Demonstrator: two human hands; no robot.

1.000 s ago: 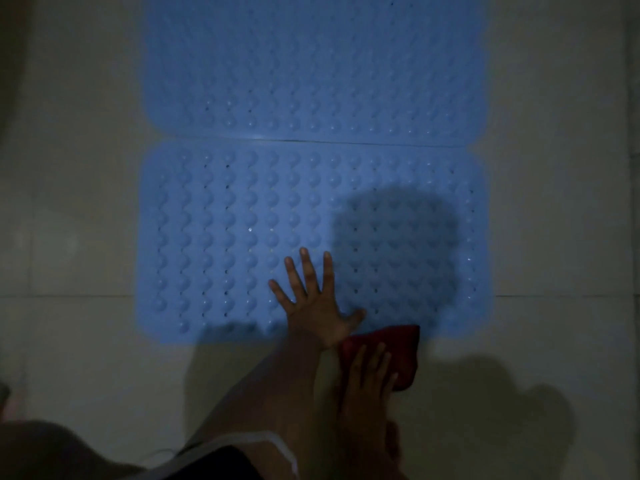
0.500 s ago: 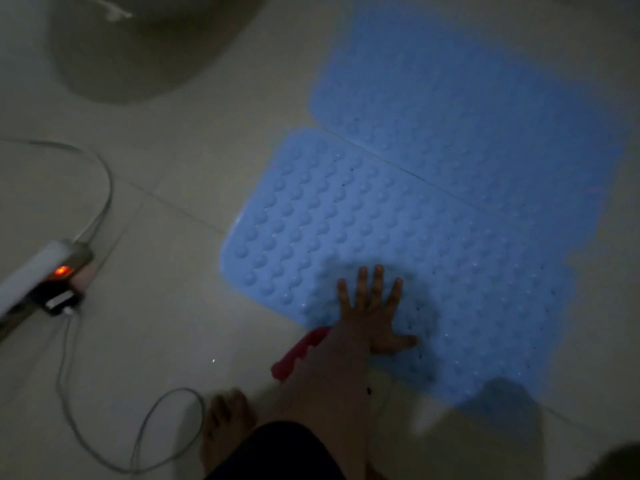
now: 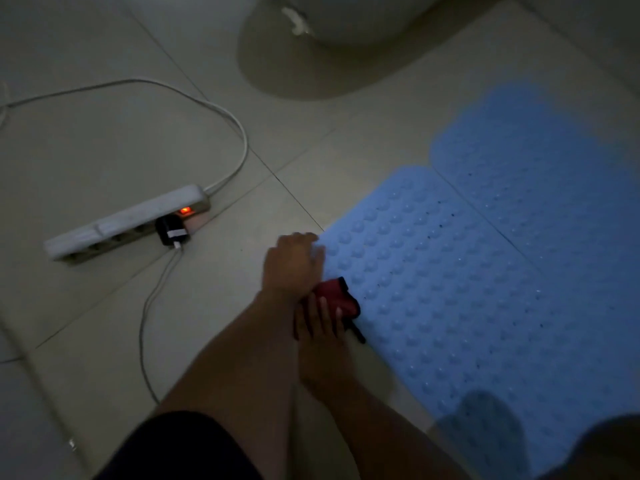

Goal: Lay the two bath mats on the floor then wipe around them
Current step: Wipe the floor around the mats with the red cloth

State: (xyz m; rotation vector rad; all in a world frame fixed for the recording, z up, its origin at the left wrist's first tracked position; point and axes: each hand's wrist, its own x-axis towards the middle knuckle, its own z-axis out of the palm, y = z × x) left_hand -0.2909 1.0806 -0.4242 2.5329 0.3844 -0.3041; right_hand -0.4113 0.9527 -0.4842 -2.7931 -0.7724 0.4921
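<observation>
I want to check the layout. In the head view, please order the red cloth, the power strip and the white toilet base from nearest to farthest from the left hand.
1. Red cloth, right beside the left hand.
2. Power strip, on the floor, left.
3. White toilet base, top edge.

I see left hand flat at near mat corner | right hand pressing red cloth at mat edge | far mat touching | power strip left

L hand flat; R hand palm-down.
</observation>
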